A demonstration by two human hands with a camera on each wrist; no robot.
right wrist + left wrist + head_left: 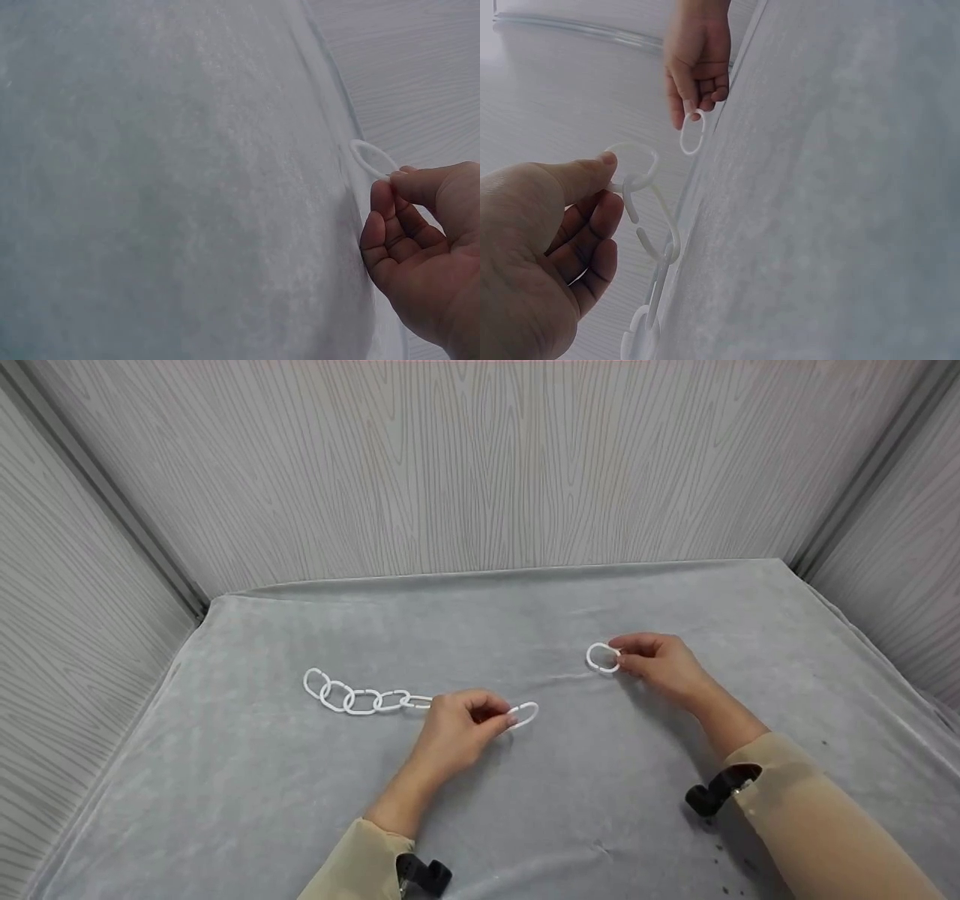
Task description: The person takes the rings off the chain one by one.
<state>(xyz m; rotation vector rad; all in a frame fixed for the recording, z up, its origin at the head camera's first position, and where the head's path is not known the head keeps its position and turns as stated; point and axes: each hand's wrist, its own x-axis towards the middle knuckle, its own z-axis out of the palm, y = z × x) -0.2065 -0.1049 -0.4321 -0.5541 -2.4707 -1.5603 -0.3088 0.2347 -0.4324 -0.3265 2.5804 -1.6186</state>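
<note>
A chain of white plastic links (362, 712) trails across the grey cloth to the left of my left hand (457, 727). Thumb and forefinger of that hand pinch the chain's end link (533, 706), which sticks out to the right of the fingertips. In the left wrist view the end link (657, 161) hooks through the following link (676, 232), which shows a gap in its side. Farther back and to the right, my right hand (667, 667) pinches a single loose link (589, 658) by its edge. The two hands are apart, with cloth between them.
Grey cloth (262, 802) covers the table, with small folds and a few dark specks near the right forearm. Pale wood-grain panels (480, 465) stand behind and at both sides. A black wrist camera (424, 876) sits on the left sleeve, another camera (724, 789) on the right.
</note>
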